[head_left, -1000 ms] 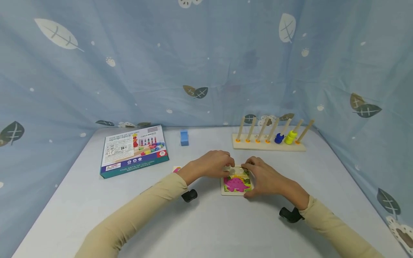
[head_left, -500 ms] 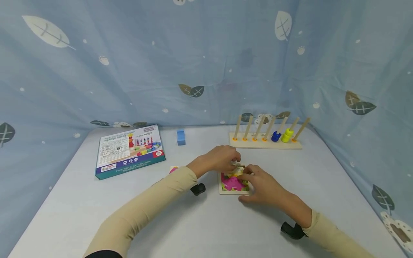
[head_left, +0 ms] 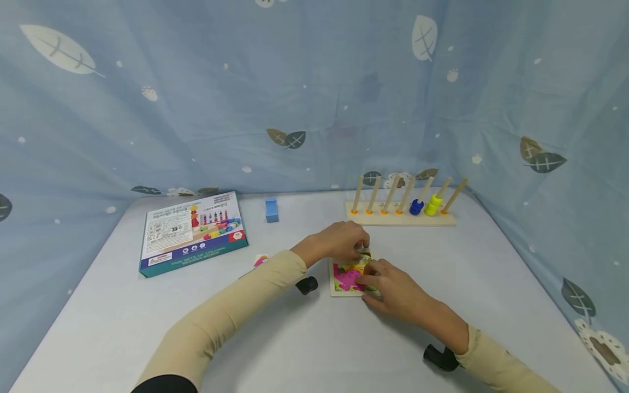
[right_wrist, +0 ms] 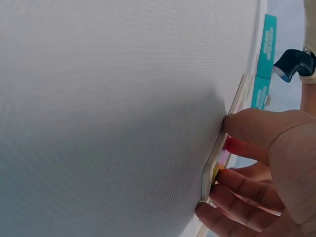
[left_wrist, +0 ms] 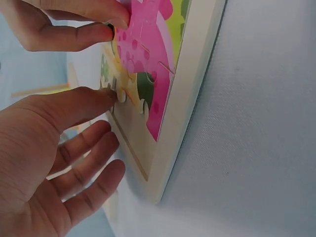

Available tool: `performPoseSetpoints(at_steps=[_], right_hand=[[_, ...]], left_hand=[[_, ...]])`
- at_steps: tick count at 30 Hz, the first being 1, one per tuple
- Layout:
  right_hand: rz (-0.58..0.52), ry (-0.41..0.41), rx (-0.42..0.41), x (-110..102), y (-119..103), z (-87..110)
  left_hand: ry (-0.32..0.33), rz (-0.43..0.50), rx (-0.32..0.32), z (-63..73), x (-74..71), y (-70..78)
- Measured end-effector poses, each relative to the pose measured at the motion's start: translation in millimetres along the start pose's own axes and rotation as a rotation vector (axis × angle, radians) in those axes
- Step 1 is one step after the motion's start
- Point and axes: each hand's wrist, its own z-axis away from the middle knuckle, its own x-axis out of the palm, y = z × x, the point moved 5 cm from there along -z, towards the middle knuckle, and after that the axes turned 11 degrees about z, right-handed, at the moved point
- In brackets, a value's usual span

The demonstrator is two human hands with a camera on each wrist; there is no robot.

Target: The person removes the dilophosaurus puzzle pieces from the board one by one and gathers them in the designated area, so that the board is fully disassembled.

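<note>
A wooden jigsaw tray (head_left: 338,294) with a pink dinosaur picture (head_left: 346,280) lies flat between both hands. My left hand (head_left: 339,240) is at its far edge; thumb and a mostly hidden index finger pinch a yellowish puzzle piece (left_wrist: 129,91), while the other fingers curl loosely beside the tray. Bare wood shows in one corner in the left wrist view. My right hand (head_left: 400,290) grips the tray's right side, thumb at the near edge and a fingertip on the pink picture. The fingers cover the tray's right part.
Beyond the left forearm, a loose pink puzzle piece (head_left: 261,260) is partly covered by the sleeve. A boxed bead set (head_left: 194,232) lies back left, with a blue block (head_left: 272,210) beside it. A peg rack (head_left: 400,219) with blue and yellow beads stands back right.
The right hand's fingers have shifted inward over the picture. The left hand has moved slightly right along the tray's far edge. The whole head view has shifted a little.
</note>
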Motion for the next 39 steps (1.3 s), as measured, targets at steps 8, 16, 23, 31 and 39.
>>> performPoseSetpoints(at_steps=[8,16,23,31,39], right_hand=[[0.026,0.026,-0.013,2.1,-1.3,2.5],[0.032,0.049,-0.021,3.4,-2.6,3.8],[0.027,0.049,-0.004,1.9,-1.7,4.0],[-0.013,0.048,0.008,0.4,0.3,4.4],[-0.021,0.03,0.024,-1.3,1.2,6.1]], left_hand=[[-0.019,0.008,0.01,-2.4,1.1,2.0],[-0.008,-0.069,0.003,0.9,1.8,8.8],[0.001,-0.068,0.025,3.1,-0.2,14.5],[-0.04,-0.036,0.035,5.0,0.4,15.0],[-0.031,-0.043,0.04,4.1,2.3,14.0]])
